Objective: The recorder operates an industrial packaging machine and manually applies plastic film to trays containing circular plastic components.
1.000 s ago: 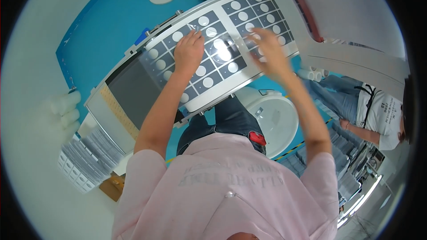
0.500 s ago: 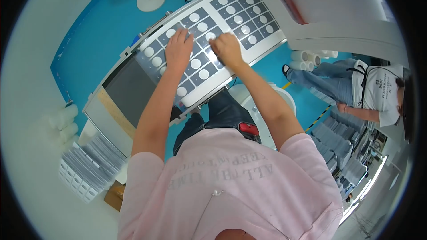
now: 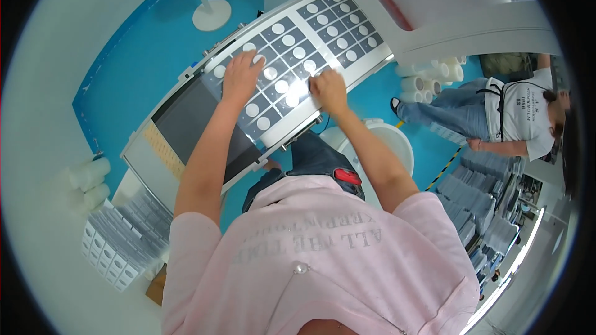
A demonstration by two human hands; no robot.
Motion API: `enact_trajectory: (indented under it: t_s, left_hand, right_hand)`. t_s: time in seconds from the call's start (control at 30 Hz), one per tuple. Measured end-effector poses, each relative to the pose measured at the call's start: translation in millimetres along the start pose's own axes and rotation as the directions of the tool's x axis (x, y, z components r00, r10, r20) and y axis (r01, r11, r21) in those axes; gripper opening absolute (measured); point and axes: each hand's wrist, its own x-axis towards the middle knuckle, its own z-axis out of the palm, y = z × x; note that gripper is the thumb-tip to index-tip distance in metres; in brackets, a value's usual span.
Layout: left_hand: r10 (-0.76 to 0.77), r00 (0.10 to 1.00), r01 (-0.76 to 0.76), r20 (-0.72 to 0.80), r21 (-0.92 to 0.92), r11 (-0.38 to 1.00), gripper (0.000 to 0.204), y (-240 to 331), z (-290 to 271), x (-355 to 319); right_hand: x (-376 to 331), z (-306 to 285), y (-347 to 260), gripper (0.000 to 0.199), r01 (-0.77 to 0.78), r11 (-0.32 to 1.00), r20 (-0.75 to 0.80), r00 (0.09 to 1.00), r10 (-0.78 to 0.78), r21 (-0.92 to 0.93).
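Note:
A white sheet printed with dark grey rectangles, each bearing a white disc [image 3: 270,73], lies on a long flat machine bed [image 3: 357,78]. My left hand [image 3: 242,77] rests on the left part of this sheet, palm down with its fingers stretched out. To its right, my right hand [image 3: 329,91] is over the sheet's near edge with the fingers curled in. Whatever those fingers may hold is hidden. Farther right, beyond a white strip, a second group of the same grey rectangles [image 3: 340,30] continues along the bed. Bright glare falls on the sheet between my hands.
A dark flat belt [image 3: 197,125] fills the bed's left end. A fan [image 3: 212,15] stands on the blue floor behind. White rolls [image 3: 428,80], a person [image 3: 521,115] and stacked sheets [image 3: 481,192] are at right. More sheet stacks [image 3: 127,236] stand at lower left.
The sheet's left edge has shifted to the right, uncovering more of the dark belt. My left hand has slid slightly left and down; my right hand has moved right and toward me.

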Motion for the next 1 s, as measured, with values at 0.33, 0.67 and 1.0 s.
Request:
enact_trajectory:
  t_s: [0.33, 0.67, 1.0]
  left_hand:
    - [-0.101, 0.991, 0.113, 0.083, -0.151, 0.982, 0.044, 6.0, -4.2, -20.8]
    - [-0.158, 0.985, 0.167, 0.065, -0.15, 0.975, 0.049, 10.9, -1.0, -19.3]
    - [-0.088, 0.948, 0.127, 0.305, -0.111, 0.986, 0.038, 5.8, -21.0, -2.7]
  right_hand:
    - [130.8, 7.7, 6.7, 0.04, -0.393, 0.893, 0.124, 0.919, 0.374, 0.217]
    - [190.6, 57.5, 28.5, 0.06, -0.53, 0.84, 0.39, 0.754, 0.529, -0.114]
    - [153.6, -38.5, 4.1, 0.026, -0.539, 0.574, 0.343, 0.84, 0.421, 0.616]
